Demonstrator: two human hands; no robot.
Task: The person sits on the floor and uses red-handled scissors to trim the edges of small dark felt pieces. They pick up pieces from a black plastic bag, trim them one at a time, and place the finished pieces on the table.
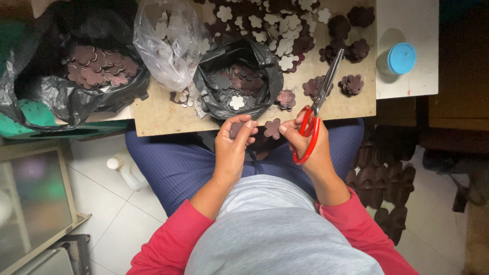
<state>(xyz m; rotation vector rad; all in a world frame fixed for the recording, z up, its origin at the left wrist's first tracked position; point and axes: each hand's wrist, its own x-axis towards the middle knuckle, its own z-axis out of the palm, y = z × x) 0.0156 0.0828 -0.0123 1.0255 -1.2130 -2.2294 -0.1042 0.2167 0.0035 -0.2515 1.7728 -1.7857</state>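
Wooden board: laid across the lap, strewn with cutouts. Black bag: open, part-filled. Scissors: gripped by right hand, blades shut. Flower cutout: pinched in left hand; judged light, thin, probably flexible; best held by edges.

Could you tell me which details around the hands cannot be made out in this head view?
- Dark piece in left hand: mostly hidden by fingers.
- Scissors: lower handle loop covered by right hand.
- Black bag: its depth lost in shadow.
- Stacks on the floor: too dark.
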